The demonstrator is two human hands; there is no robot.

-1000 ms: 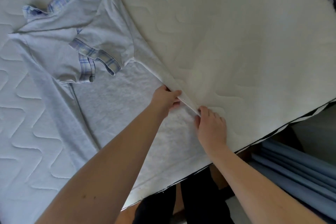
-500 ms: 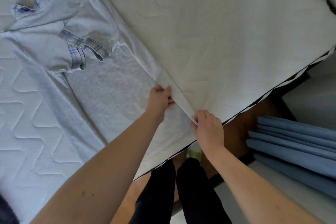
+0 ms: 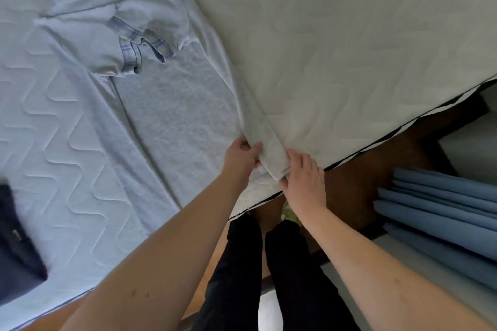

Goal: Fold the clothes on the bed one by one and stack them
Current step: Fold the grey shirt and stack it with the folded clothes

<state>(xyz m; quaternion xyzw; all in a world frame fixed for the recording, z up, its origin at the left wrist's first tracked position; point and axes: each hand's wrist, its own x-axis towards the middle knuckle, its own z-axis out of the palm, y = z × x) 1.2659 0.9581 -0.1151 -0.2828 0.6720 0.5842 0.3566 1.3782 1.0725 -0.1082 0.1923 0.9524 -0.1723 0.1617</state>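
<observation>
A pale grey polo shirt (image 3: 172,105) with plaid collar and plaid sleeve cuffs lies flat on the white quilted mattress (image 3: 349,48), its collar at the far left. Its left side is folded in over the body. My left hand (image 3: 240,157) pinches the shirt's right edge near the hem. My right hand (image 3: 302,177) grips the same edge at the hem corner, by the mattress's near edge. The strip of cloth between both hands is lifted and rolled a little inward.
A folded dark navy garment (image 3: 18,244) lies on the mattress at the lower left. Below the mattress edge are my dark trouser legs (image 3: 242,277), a brown floor and blue curtain folds (image 3: 441,212) at the right.
Both hands have come closer together near the hem, and the shirt's right edge has risen off the mattress and turned inward. The view has shifted, bringing the dark garment into sight.
</observation>
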